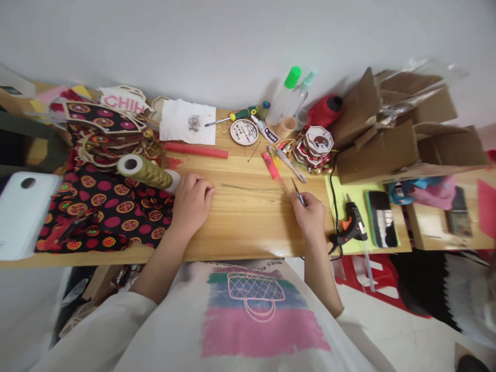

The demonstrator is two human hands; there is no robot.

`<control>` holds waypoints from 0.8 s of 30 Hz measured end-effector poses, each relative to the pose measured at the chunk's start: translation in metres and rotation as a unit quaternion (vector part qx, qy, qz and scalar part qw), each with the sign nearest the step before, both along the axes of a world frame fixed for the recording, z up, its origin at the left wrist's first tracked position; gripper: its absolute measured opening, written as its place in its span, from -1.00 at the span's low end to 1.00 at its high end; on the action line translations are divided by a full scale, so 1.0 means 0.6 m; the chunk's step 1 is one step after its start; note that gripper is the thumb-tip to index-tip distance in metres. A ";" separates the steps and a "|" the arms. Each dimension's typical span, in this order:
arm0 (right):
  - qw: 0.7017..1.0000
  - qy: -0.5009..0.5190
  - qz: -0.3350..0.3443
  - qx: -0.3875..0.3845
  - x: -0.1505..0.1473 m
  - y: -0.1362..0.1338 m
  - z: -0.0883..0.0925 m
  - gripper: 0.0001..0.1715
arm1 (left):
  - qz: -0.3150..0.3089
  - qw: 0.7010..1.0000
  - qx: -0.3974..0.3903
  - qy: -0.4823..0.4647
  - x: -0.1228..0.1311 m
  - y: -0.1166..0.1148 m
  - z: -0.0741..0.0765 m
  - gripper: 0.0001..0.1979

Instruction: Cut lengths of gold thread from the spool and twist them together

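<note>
My left hand (191, 201) rests on the wooden table with its fingers curled in. Whether anything thin is pinched there cannot be made out. Just beyond its knuckles is a spool of gold-green thread (149, 173) lying on its side. My right hand (310, 212) is closed around a slim, dark, pointed metal tool (297, 191), tip facing away from me; scissors or tweezers, I cannot tell. Between both hands a thin greenish thread (248, 187) stretches across the tabletop, its right end close to the tool. A pink-red lighter (270, 165) and a pen-like tool (290, 164) lie beyond my right hand.
Patterned dark fabric (104, 206) and a white device (29, 214) occupy the left. At the back are a red stick (197, 150), a screwdriver (232, 117), a glue tube (265, 129) and bottles. A glue gun (351, 225), phone (382, 219) and cardboard boxes (406, 150) are rightward.
</note>
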State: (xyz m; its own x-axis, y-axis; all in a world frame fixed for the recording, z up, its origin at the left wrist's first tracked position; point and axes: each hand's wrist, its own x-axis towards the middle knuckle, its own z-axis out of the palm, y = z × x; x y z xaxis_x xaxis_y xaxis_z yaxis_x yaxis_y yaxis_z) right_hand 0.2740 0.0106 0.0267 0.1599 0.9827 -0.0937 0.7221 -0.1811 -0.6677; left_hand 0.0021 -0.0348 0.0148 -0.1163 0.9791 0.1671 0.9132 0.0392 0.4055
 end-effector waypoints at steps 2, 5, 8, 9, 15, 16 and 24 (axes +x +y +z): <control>0.999 0.045 -0.022 0.007 0.004 -0.002 -0.006 -0.61 | 0.002 1.000 0.002 -0.003 0.000 0.000 0.000 -0.88; 0.986 0.153 -0.070 0.024 0.009 -0.005 -0.015 -0.60 | 0.003 1.000 0.006 -0.014 -0.001 0.000 -0.001 -0.88; 0.956 0.272 -0.108 0.029 0.010 -0.008 -0.015 -0.58 | 0.004 1.000 0.008 -0.023 -0.002 -0.001 0.000 -0.88; 0.946 0.302 -0.114 0.031 0.011 -0.009 -0.013 -0.53 | 0.004 1.000 0.008 -0.025 -0.003 -0.001 0.000 -0.88; 0.915 0.377 -0.111 0.090 0.004 -0.022 -0.003 -0.43 | 0.005 0.999 0.012 -0.036 -0.005 -0.001 -0.002 -0.89; 0.914 0.377 -0.111 0.098 0.001 -0.025 -0.002 -0.46 | 0.005 0.999 0.012 -0.038 -0.006 -0.001 -0.002 -0.89; 0.908 0.354 0.127 -0.186 -0.064 -0.065 0.023 -0.45 | 0.004 0.998 0.008 -0.060 -0.008 -0.001 0.000 -0.89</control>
